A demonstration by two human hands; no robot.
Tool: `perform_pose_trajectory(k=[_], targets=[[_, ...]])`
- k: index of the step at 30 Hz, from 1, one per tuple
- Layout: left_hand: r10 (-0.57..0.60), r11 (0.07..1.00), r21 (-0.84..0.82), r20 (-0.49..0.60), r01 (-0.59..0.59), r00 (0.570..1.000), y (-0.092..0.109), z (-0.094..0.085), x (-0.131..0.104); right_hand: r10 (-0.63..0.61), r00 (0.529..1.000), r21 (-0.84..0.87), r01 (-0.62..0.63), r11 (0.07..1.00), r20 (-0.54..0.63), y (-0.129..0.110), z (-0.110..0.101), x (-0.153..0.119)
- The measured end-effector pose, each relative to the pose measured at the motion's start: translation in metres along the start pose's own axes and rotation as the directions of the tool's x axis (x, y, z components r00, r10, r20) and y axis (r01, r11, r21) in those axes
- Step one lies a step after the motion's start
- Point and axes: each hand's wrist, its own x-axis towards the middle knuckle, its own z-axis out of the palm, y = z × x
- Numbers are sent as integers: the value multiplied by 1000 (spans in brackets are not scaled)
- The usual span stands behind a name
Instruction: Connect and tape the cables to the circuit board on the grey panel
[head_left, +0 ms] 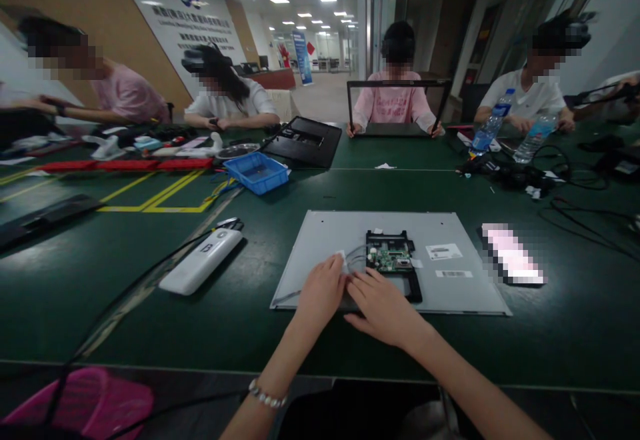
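Observation:
A flat grey panel (330, 233) lies on the green table. On its middle sits a black bracket (414, 288) holding a green circuit board (393, 258), with thin grey wires (356, 253) running out to the left. My left hand (323, 285) rests on the panel left of the bracket, fingers pressed together at a small white piece of tape (343, 260) by the wires. Beside it, my right hand (383, 307) lies over the panel's front edge, its fingers touching near the left fingertips and the thumb apart. White labels (444, 252) are stuck on the panel's right part.
A white power bank (203, 261) with black cables lies left, a phone (513, 253) right. Beyond are a blue tray (257, 172), a black cover (305, 141) and bottles (493, 123). Across the table a person holds a black frame (399, 84); others sit alongside.

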Motion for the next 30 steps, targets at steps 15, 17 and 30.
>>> perform_pose_trajectory(k=[15, 17, 30], targets=[[-51, 998, -29, -62, 49, 997, 3, -7, 2, 116, 993, 148, -110, 983, -30, 16, -36, -25], [-62, 993, -108, -100, 52, 993, 0, -10, 2, 244, 968, 180, -230, 956, -55, 48, -52, -37], [186, 972, 135, 50, -191, 981, 25, -36, -23, 442, 892, 369, -443, 817, 93, 145, -38, -60]])
